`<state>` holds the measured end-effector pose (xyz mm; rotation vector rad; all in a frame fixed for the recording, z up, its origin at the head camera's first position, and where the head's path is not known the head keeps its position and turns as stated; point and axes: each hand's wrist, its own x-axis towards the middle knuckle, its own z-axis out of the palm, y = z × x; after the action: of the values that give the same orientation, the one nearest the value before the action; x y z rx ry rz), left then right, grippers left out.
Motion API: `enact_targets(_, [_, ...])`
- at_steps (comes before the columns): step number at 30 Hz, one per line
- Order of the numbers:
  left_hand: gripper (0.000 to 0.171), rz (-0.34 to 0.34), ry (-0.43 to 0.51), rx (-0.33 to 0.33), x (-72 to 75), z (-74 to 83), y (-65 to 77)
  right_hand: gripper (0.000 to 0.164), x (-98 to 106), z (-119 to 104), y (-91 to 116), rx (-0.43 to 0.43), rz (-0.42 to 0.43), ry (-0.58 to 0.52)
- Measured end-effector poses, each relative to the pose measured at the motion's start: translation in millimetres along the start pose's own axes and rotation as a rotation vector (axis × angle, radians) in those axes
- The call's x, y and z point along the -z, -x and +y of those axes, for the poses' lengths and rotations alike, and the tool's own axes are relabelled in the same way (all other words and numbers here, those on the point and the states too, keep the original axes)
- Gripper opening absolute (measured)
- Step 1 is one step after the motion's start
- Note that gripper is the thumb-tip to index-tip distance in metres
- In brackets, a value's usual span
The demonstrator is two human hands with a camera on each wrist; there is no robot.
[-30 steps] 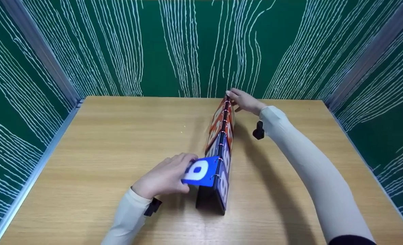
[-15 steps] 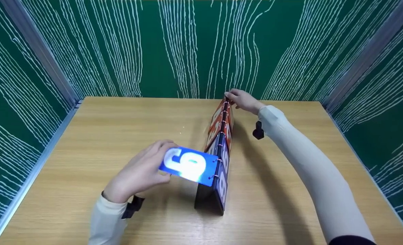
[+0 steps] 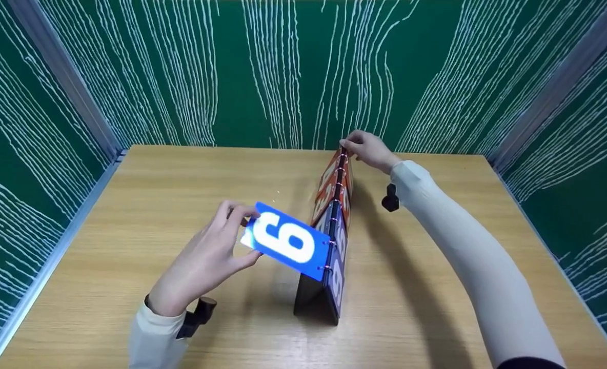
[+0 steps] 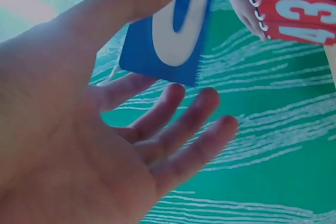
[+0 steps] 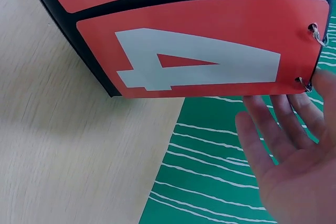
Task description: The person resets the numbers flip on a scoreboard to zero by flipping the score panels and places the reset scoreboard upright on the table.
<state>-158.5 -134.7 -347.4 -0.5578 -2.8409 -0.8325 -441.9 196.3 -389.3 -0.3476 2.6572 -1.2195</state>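
A tabletop flip scoreboard (image 3: 340, 187) stands like a tent on the wooden table, its number cards hung on metal rings along the ridge. My left hand (image 3: 206, 261) holds the free end of a blue card (image 3: 289, 241) with a white digit, between thumb and fingers. The card is raised out to the left, its other end still on the rings. At the far end, my right hand (image 3: 371, 151) grips the top corner of the scoreboard. In the right wrist view a red card (image 5: 226, 19) marked 4 lies beside that hand (image 5: 299, 177).
The wooden table (image 3: 180, 205) ends at a green wall (image 3: 262, 66) with white wavy lines. Similar green panels stand on both sides behind grey posts (image 3: 62, 66). Small dark devices (image 3: 390, 198) sit on both wrists.
My left hand has moved left, drawing the blue card up and outward, so more of its digit shows. The right hand stays at the scoreboard's far end.
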Motion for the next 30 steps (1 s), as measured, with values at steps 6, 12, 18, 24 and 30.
enact_targets(6, [0.054, 0.087, 0.061, -0.107, -0.7, 7.9, 0.4, 0.037, 1.0, -0.8, 0.4, -0.004, -0.003, 0.01])
enact_targets(12, [0.043, 0.116, 0.139, -0.183, -4.4, 17.4, 1.6, 0.035, 3.0, -2.4, 1.1, -0.009, -0.018, 0.008])
enact_targets(18, [0.047, 0.113, 0.161, -0.25, -10.6, 25.6, 2.9, 0.034, 3.7, -3.6, 0.4, -0.004, -0.028, 0.008])
enact_targets(24, [0.058, 0.125, 0.157, -0.377, -26.9, 37.0, -0.5, 0.033, 5.6, -5.5, 1.8, -0.005, -0.06, 0.015])
enact_targets(30, [0.07, 0.263, 0.049, -0.502, -52.5, 46.4, -6.7, 0.034, 5.9, -7.2, 2.6, -0.008, -0.075, 0.026])
